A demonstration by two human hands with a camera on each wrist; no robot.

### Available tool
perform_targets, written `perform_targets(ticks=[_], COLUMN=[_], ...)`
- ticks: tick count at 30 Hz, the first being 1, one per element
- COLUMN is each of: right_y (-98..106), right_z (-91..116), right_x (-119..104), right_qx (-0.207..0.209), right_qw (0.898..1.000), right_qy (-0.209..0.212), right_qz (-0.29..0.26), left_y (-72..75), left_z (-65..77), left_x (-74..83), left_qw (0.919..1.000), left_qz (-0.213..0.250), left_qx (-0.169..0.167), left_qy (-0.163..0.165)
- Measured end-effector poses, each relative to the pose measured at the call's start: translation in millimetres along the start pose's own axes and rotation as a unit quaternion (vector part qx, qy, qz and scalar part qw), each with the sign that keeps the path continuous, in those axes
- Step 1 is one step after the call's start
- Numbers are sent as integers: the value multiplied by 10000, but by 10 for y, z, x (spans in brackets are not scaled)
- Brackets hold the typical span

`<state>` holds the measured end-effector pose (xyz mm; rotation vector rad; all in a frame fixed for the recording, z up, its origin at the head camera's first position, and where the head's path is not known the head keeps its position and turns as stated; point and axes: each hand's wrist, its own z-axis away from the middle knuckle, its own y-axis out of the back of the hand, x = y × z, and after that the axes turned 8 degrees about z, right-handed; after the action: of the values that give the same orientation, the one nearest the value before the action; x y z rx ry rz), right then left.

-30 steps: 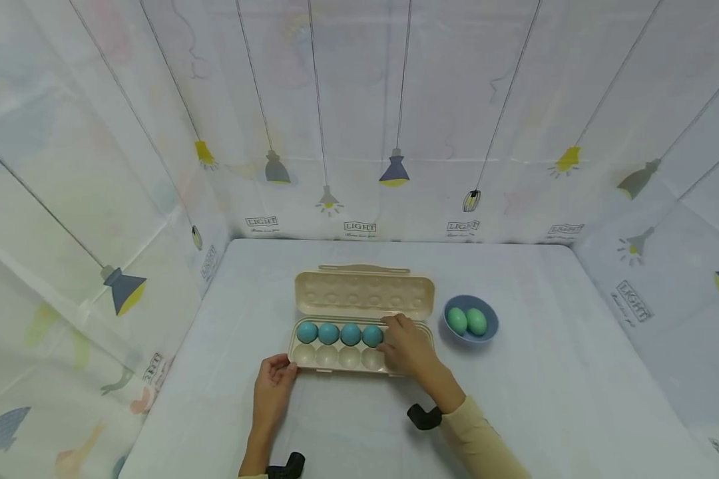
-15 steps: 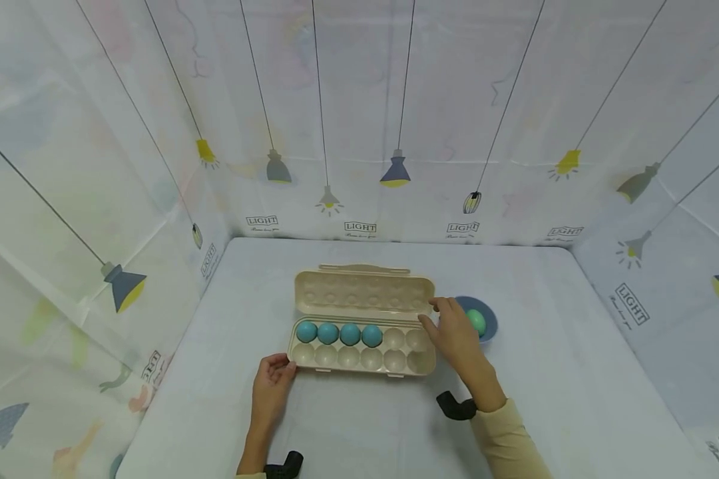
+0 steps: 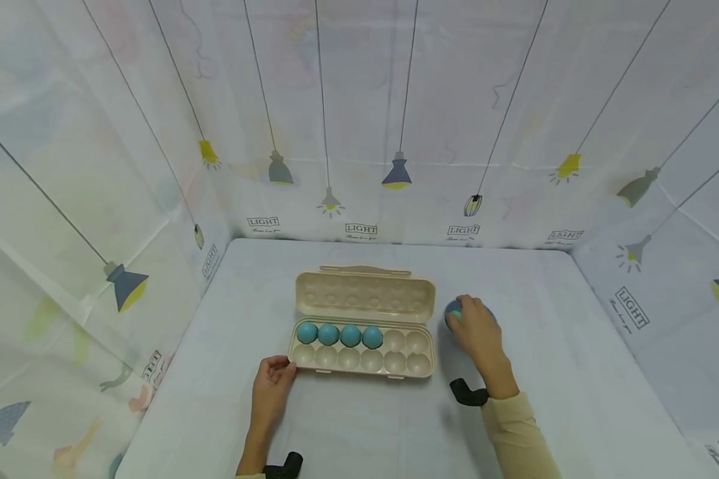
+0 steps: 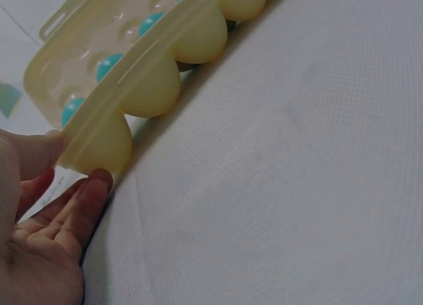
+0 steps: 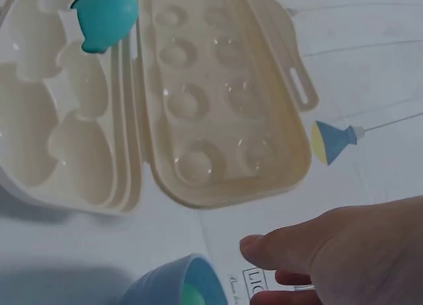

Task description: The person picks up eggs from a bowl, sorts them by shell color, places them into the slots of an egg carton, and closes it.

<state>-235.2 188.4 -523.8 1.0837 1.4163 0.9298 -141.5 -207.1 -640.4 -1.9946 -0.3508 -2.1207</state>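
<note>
A beige egg carton [image 3: 361, 373] lies with its lid folded back on the table. Several blue eggs [image 3: 350, 334] fill part of its far row from the left. My left hand [image 3: 269, 391] pinches the carton's near left corner; in the left wrist view the thumb lies on the rim and fingertips touch underneath. Over the small blue bowl [image 5: 153, 284] reaches my right hand [image 3: 482, 338], thumb and fingers apart. A green egg [image 3: 456, 315] shows in the bowl beside the thumb. The hand hides the rest of the bowl's contents in the head view.
The table [image 3: 359, 439] has a white cover. Behind it and at both sides hangs a pale curtain [image 3: 359, 100] printed with lamps. The carton's lid [image 3: 365, 296] stands tilted back just left of the bowl.
My right hand has moved right, from the carton's far row to above the bowl. Empty cups now show where it was. The left hand stays at the carton's corner.
</note>
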Motion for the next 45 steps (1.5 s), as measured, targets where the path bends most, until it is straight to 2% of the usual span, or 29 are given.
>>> perform_targets(ticks=[10, 15, 25, 28, 31, 36, 41, 45], right_y=[-123, -221, -284, -263, -249, -242, -244, -246], right_z=[-102, -155, -240, -260, -279, -310, -316, -309], right_x=[95, 150, 196, 188, 184, 183, 191, 205], right_qx=[-751, -977, -1064, -1181, -1266, -1332, -1286, -953], right_qw=[9958, 9927, 9916, 9897, 9879, 9858, 9862, 9914], right_qy=[-347, -401, -121, -43, 30, 73, 79, 126], right_qz=[402, 581, 725, 809, 896, 1016, 1035, 885], left_y=[7, 7, 3, -6, -11, -1, -2, 2], left_z=[22, 33, 46, 99, 102, 23, 14, 11], left_x=[13, -1, 0, 154, 190, 11, 3, 12], left_qw=[9999, 9999, 9998, 9998, 9997, 9999, 10000, 9999], left_qz=[-35, 49, 70, 38, -36, 1, -13, -38], left_qx=[-50, -67, -48, -81, -96, -30, -24, -20], left_qy=[110, 125, 175, 171, 219, 130, 86, 115])
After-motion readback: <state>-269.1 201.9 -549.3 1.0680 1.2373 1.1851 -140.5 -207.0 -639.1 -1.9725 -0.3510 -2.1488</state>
